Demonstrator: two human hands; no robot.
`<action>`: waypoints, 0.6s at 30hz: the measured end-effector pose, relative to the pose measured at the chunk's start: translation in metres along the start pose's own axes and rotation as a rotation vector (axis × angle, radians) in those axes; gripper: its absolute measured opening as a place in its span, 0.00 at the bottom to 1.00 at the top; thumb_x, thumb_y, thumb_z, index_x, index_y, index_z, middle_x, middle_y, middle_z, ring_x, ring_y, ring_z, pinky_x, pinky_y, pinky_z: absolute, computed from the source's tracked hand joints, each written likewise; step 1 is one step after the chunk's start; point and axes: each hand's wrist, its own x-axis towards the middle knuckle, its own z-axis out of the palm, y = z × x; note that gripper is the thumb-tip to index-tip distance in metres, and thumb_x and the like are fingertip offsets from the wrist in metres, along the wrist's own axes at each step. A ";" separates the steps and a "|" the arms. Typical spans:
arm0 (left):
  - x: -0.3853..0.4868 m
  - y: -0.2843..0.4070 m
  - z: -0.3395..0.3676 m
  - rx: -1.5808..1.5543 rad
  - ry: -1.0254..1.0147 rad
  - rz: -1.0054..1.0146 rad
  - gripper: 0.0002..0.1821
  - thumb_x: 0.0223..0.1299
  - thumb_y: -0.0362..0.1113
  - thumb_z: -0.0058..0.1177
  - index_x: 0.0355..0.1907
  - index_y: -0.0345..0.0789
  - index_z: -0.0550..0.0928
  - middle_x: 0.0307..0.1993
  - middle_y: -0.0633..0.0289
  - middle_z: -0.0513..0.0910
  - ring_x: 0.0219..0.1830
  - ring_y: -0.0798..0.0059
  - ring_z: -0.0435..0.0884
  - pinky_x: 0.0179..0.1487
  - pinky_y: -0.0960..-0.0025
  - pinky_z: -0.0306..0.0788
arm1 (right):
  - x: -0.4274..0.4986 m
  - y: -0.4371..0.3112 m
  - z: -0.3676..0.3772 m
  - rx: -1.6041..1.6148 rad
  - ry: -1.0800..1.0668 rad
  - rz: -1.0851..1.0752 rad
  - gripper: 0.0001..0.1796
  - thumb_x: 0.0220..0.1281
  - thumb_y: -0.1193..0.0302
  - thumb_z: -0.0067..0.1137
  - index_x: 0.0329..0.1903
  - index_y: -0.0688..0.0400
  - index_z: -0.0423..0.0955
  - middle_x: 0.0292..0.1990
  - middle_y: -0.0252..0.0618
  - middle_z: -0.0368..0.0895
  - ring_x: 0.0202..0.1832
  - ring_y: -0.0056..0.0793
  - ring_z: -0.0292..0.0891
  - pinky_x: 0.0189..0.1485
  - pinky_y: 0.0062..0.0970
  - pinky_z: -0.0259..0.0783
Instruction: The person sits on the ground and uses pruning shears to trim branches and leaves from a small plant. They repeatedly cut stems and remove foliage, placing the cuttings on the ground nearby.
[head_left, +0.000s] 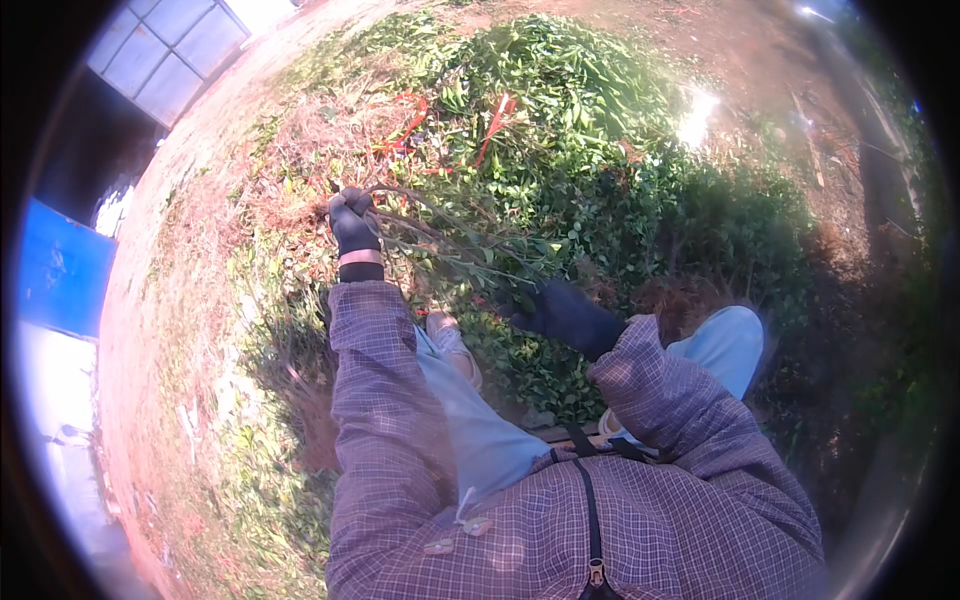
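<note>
My left hand (352, 219), in a dark glove, is closed around the lower stems of several thin leafy plants (442, 236), close to their reddish roots (292, 210). The stems run from it down to the right, their leafy ends in front of my right hand (551, 311). That hand wears a dark glove too and lies at the leafy ends, near my knee; its fingers are blurred and partly behind leaves, so whether it grips them I cannot tell. Red plastic ties (491, 129) lie on the greenery beyond my hands.
A large heap of cut leafy plants (555, 82) lies ahead. More plants with bushy roots (686, 300) are beside my right knee. Loose greenery (285, 517) covers the ground at left. A blue panel (64, 270) and a gridded metal door (169, 56) stand at far left.
</note>
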 end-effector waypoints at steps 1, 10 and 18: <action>0.001 0.003 0.001 0.010 0.056 -0.019 0.11 0.61 0.40 0.37 0.22 0.42 0.64 0.19 0.72 0.61 0.19 0.83 0.59 0.21 0.77 0.52 | 0.002 0.002 0.000 0.326 0.058 0.244 0.20 0.73 0.59 0.43 0.59 0.57 0.67 0.51 0.39 0.78 0.50 0.28 0.77 0.47 0.24 0.75; 0.003 -0.001 0.000 -0.071 0.074 -0.198 0.11 0.63 0.35 0.32 0.23 0.41 0.65 0.19 0.70 0.63 0.19 0.81 0.59 0.21 0.77 0.51 | 0.002 0.011 0.016 -0.586 0.204 -0.110 0.20 0.72 0.57 0.45 0.58 0.55 0.69 0.41 0.33 0.78 0.37 0.16 0.71 0.39 0.18 0.68; 0.017 0.003 -0.001 -0.193 0.039 -0.136 0.14 0.63 0.34 0.31 0.19 0.43 0.59 0.17 0.72 0.57 0.17 0.84 0.53 0.19 0.77 0.47 | 0.035 0.020 0.024 -0.102 0.158 0.220 0.23 0.72 0.50 0.40 0.50 0.57 0.71 0.29 0.29 0.70 0.25 0.18 0.64 0.29 0.21 0.63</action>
